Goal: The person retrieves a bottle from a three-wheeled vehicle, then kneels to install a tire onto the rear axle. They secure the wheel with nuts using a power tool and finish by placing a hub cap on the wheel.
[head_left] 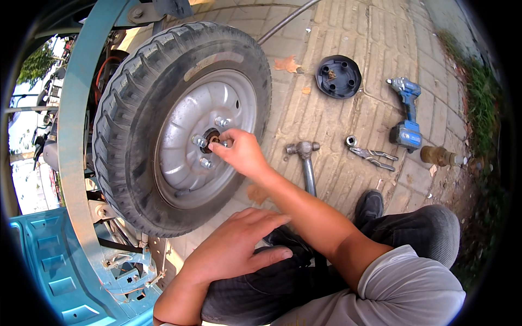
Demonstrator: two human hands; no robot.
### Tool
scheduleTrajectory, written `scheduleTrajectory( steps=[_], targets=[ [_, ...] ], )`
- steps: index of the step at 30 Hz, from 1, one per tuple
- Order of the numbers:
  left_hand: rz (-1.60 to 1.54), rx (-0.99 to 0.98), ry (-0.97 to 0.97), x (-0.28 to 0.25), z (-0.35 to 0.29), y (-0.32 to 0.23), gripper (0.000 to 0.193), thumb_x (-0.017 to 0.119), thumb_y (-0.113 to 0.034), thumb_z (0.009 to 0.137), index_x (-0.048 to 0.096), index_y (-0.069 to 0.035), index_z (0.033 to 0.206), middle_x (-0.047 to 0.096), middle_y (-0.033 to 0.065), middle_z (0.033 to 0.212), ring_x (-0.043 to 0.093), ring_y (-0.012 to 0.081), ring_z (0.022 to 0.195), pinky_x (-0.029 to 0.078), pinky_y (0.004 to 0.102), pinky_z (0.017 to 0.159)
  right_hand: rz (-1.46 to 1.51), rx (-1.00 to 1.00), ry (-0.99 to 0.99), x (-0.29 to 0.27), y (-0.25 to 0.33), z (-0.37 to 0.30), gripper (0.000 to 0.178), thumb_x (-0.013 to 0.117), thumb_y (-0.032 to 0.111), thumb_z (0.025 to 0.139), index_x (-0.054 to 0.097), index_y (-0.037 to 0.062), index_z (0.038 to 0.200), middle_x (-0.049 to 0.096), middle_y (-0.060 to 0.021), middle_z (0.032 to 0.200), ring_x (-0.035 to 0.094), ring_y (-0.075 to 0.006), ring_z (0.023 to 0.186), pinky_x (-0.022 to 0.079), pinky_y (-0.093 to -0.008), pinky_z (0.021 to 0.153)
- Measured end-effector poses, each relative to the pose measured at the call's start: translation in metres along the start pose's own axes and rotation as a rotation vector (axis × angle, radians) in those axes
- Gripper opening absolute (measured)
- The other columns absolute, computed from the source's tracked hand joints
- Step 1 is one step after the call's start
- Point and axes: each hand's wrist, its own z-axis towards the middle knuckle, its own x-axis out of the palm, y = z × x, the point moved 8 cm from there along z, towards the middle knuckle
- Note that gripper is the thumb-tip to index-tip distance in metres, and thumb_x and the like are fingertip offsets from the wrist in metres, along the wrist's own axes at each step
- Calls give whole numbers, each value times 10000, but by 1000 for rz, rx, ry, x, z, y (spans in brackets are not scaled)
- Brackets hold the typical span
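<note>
A black-tyred wheel (182,130) with a silver-grey steel rim (179,155) stands upright at the left, mounted on the vehicle. Around its dark hub centre (210,136), wheel nuts (221,121) sit on the studs. My right hand (242,155) reaches to the hub, thumb and fingers pinched around a wheel nut at the right-hand stud, which the fingers mostly cover. Over my bent knee, my left hand (234,244) rests palm down with fingers stretched out, holding nothing.
A blue vehicle frame (76,125) runs along the left. On the paving lie a black round cap (338,76), a hammer (307,163), pliers (375,156), a socket (351,140), a blue cordless impact wrench (406,111) and a rusty cylindrical part (437,156). A metal bar (288,20) extends behind the wheel.
</note>
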Motion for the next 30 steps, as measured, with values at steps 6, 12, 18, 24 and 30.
scheduleTrajectory(
  steps=[6,12,18,24,30],
  targets=[
    [35,-23,35,3,9,-2,546,756,-301,760,573,-33,1200,615,136,1126,563,317,1030,441,375,895,-30,-160,-158,1,-2,-4,419,765,305,725,656,-41,935,627,-178,784,624,-297,728,487,-370,666],
    [49,-4,31,0,17,-6,556,783,-306,724,590,-28,1165,625,144,1091,579,325,989,463,374,852,-57,49,-176,-43,-35,-17,392,698,342,773,658,-35,872,638,-227,870,618,-383,814,485,-425,752],
    [51,80,72,4,37,-28,554,796,-289,719,590,-24,1160,619,156,1068,572,332,991,464,369,847,-284,175,-637,-199,-97,8,266,651,277,824,656,13,855,615,-165,869,596,-345,832,470,-418,747],
    [54,59,65,0,40,-26,534,778,-304,746,589,-26,1162,617,156,1057,571,331,992,465,367,844,-674,30,-803,-307,-98,75,216,665,164,775,643,45,954,585,-160,963,564,-341,949,461,-431,835],
    [-61,-85,-20,-6,18,-32,519,740,-185,756,561,-24,1216,581,191,1178,539,360,1110,425,393,945,-922,157,-516,-299,-114,142,222,614,109,788,637,55,1003,587,-156,1102,559,-338,1043,484,-423,873]
  ],
)
